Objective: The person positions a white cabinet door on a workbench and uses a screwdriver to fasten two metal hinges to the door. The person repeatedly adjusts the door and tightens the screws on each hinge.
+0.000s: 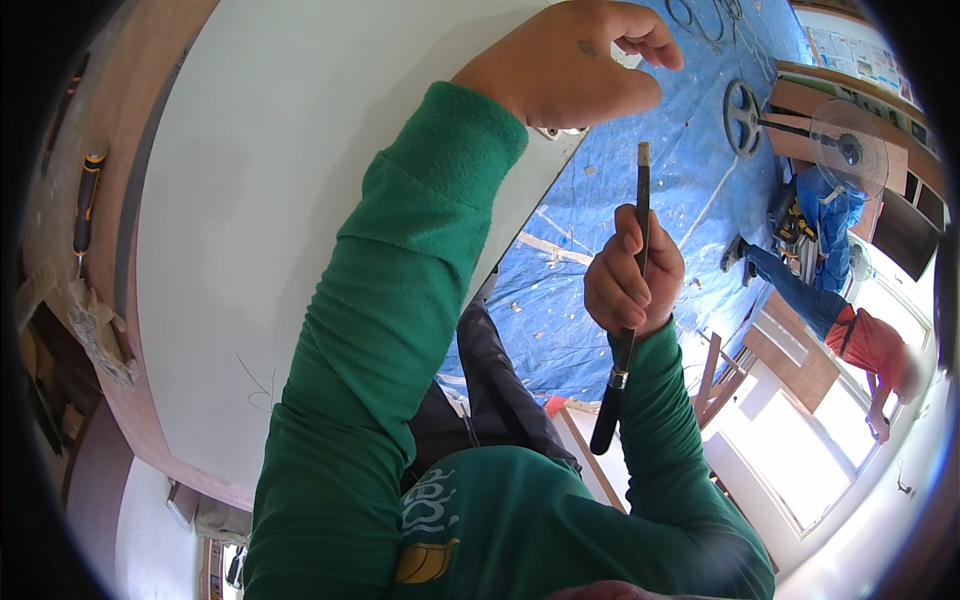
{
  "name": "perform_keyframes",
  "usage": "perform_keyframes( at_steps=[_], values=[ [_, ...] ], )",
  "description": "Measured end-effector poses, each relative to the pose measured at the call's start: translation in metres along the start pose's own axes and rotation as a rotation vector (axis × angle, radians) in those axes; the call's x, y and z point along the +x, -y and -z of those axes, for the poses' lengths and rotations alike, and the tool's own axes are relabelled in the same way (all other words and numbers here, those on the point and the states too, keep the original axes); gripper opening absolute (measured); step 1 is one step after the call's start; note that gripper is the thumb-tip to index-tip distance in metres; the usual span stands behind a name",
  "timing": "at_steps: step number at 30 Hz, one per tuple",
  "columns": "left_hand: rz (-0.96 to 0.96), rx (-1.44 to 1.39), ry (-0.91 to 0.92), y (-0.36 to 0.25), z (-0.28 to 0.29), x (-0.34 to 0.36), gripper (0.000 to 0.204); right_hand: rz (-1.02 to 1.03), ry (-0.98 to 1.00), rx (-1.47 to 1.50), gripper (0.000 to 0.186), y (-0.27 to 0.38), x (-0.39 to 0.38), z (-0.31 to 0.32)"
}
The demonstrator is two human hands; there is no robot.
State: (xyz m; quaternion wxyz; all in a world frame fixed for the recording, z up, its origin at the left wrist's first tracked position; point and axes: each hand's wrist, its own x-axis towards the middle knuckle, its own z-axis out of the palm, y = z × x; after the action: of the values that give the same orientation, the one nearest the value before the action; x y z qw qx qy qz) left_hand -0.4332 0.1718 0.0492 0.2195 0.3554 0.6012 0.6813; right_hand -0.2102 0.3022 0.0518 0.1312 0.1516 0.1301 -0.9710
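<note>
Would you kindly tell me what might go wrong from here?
The tool in the right hand points upward, close below the left hand in the picture, so a slip might jab it.
Small bits litter the blue sheet, which could make footing unsure.
The screwdriver lies loose beside the white panel and might get knocked.

One black tool point(626, 350) and one co-worker point(868, 345) show.
</note>
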Motion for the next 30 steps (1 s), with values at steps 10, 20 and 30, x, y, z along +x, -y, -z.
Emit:
perform_keyframes(
  at_steps=[10, 20, 30],
  values=[
    [0.083, -0.045, 0.004, -0.001, 0.001, -0.002, 0.034, -0.113, -0.583, -0.577, 0.041, -0.003, -0.037, -0.002],
    [-0.02, 0.717, -0.559, -0.006, -0.002, -0.034, 0.039, -0.228, -0.908, -0.635, 0.032, -0.051, -0.171, 0.09],
    [0.092, 0.825, -0.239, -0.053, -0.044, -0.158, 0.06, -0.328, -0.987, -0.835, 0.027, -0.064, -0.255, 0.181]
  ],
)
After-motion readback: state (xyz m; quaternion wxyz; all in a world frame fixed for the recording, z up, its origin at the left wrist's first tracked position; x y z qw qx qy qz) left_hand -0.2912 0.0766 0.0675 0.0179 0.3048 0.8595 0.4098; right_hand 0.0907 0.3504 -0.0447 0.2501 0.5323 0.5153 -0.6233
